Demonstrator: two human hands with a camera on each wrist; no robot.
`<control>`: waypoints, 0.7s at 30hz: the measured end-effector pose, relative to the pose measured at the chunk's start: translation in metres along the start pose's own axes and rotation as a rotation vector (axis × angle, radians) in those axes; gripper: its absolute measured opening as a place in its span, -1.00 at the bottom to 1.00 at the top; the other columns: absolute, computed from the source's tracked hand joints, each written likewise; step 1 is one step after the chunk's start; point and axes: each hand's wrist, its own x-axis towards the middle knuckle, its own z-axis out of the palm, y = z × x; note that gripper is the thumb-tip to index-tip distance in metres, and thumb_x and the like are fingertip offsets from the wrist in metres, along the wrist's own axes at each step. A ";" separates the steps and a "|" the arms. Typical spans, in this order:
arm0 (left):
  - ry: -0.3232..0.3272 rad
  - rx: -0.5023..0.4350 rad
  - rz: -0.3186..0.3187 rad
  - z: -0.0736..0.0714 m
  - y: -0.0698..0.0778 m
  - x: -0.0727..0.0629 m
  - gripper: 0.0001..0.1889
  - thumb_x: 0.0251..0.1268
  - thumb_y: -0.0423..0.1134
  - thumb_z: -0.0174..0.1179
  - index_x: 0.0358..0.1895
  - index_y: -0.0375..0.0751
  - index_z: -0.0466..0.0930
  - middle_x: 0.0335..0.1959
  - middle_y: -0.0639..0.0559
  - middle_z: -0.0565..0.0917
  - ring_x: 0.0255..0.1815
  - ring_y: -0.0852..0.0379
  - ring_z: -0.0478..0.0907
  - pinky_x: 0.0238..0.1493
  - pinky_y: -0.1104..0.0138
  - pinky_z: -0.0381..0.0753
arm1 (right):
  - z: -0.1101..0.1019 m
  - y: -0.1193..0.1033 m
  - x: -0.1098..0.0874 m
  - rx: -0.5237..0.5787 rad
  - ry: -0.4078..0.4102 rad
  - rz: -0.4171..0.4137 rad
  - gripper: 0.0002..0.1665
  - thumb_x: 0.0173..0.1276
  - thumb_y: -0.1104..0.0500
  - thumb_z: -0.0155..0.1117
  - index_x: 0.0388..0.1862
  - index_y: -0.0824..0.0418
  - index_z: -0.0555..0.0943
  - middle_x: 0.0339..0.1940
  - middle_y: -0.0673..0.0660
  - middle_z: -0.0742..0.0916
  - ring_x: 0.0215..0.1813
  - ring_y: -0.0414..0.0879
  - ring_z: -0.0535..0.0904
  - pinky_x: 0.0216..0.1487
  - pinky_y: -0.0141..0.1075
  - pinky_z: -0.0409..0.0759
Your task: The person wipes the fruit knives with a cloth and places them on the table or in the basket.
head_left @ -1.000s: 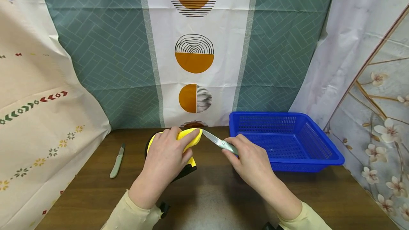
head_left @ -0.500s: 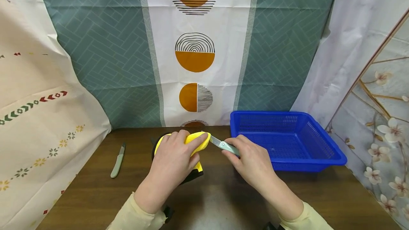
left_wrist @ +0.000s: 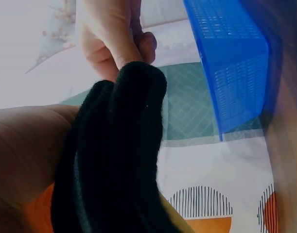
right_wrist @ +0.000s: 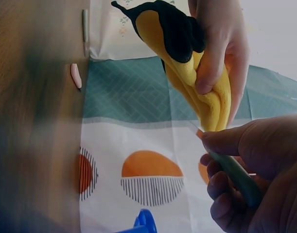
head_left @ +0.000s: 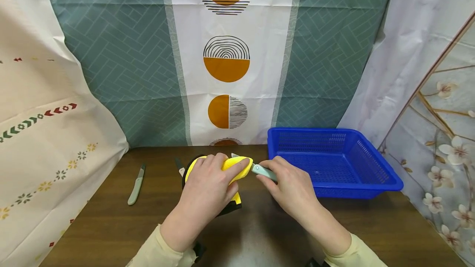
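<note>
My left hand (head_left: 208,188) grips a folded yellow cloth (head_left: 241,168) with black parts, whose dark fuzzy folds (left_wrist: 133,145) fill the middle of the left wrist view. The cloth is wrapped over the blade of a small knife. My right hand (head_left: 293,182) holds that knife by its pale green handle (head_left: 264,172), with the thumb along it in the right wrist view. Most of the blade is hidden in the cloth; a bit of metal (head_left: 234,155) shows past its far edge. Both hands are above the table.
A second knife (head_left: 136,186) with a pale green handle lies on the brown table (head_left: 92,226) at the left. Partly behind my left hand lies another knife (head_left: 180,167), its handle pinkish. A blue plastic basket (head_left: 334,186) stands at the right, before the hanging fabric (head_left: 315,52).
My left hand has slid the cloth rightward along the blade towards the handle, covering most of it. The right hand has stayed nearly still. The pinkish-handled knife has come into view.
</note>
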 end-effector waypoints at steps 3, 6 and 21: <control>-0.016 -0.004 0.004 0.002 0.002 0.000 -0.42 0.16 -0.19 0.57 0.32 0.21 0.76 -0.15 -0.14 0.68 -0.28 -0.13 0.62 -0.17 0.05 0.61 | 0.001 0.000 0.001 0.002 -0.005 0.000 -0.73 0.36 0.09 0.69 -0.01 0.02 0.83 -0.28 -0.14 0.67 -0.42 -0.26 0.48 -0.43 -0.30 0.49; -0.028 0.002 0.002 0.004 0.003 0.001 -0.40 0.17 -0.16 0.59 0.34 0.22 0.75 -0.15 -0.14 0.67 -0.27 -0.12 0.62 -0.15 0.05 0.63 | 0.001 0.001 0.002 0.003 -0.006 -0.008 -0.73 0.36 0.09 0.69 -0.02 0.02 0.82 -0.28 -0.15 0.66 -0.41 -0.26 0.48 -0.42 -0.30 0.49; -0.017 0.010 -0.019 0.005 0.006 0.002 -0.41 0.15 -0.14 0.61 0.32 0.23 0.75 -0.18 -0.16 0.65 -0.30 -0.10 0.59 -0.23 0.10 0.61 | 0.001 -0.001 0.004 0.059 -0.006 -0.016 -0.76 0.41 0.10 0.64 0.00 0.04 0.81 -0.29 -0.15 0.65 -0.40 -0.27 0.48 -0.40 -0.31 0.52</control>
